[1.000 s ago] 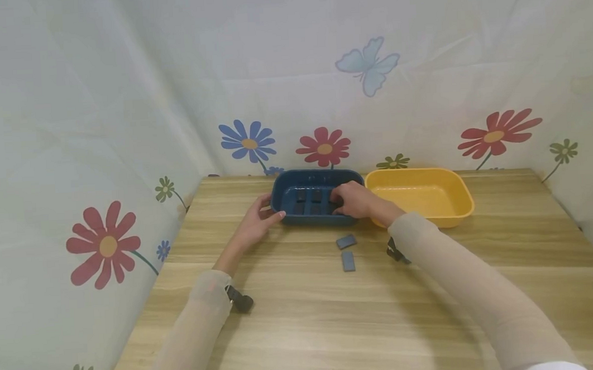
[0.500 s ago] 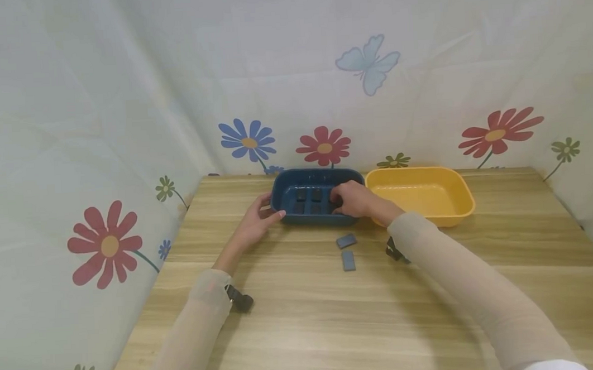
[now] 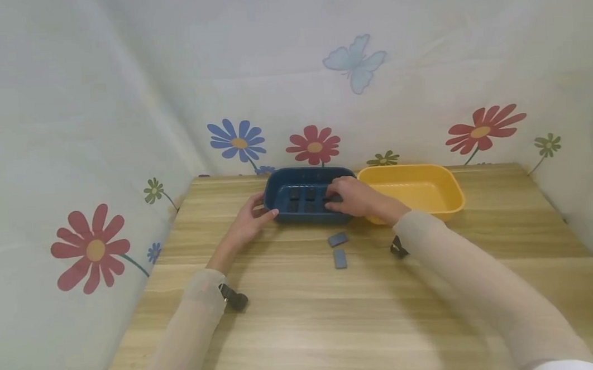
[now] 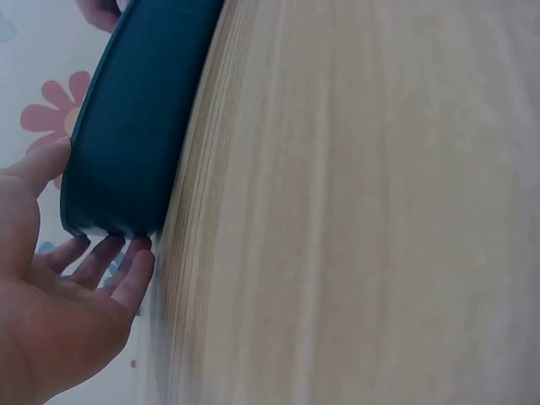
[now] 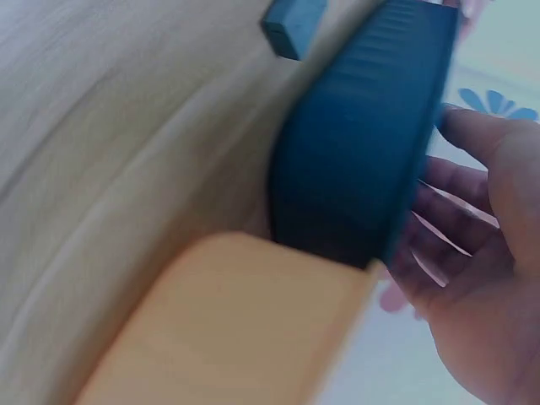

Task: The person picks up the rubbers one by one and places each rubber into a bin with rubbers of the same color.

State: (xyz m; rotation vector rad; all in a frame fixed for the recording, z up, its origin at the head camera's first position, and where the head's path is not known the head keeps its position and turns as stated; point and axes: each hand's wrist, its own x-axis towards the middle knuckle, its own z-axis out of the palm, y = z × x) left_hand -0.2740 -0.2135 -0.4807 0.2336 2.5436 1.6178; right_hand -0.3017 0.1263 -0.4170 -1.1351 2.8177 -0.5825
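A dark blue plastic tub (image 3: 310, 218) stands at the back of the table, with several dark rectangular blocks (image 3: 309, 194) laid in rows on its floor. My left hand (image 3: 248, 221) grips its left end, thumb at the front rim and fingertips on the end wall, as the left wrist view also shows. Over the right end, my right hand (image 3: 355, 197) reaches inside with thumb and fingers apart; its fingertips are hidden behind the wall (image 5: 359, 143) in the right wrist view. Two blue-grey blocks, one slanted (image 3: 337, 239) and one nearer me (image 3: 340, 259), lie in front.
A yellow tub (image 3: 455, 199) stands right against the blue tub, partly under my right wrist. Behind both hangs a pale curtain (image 3: 270, 69) printed with flowers. The wooden table (image 3: 304, 330) stretches toward me.
The head view has shifted slightly. Inside the blue tub, the right thumb and fingers have spread a little and the hand has risen slightly. The left hand stays on the tub's end.
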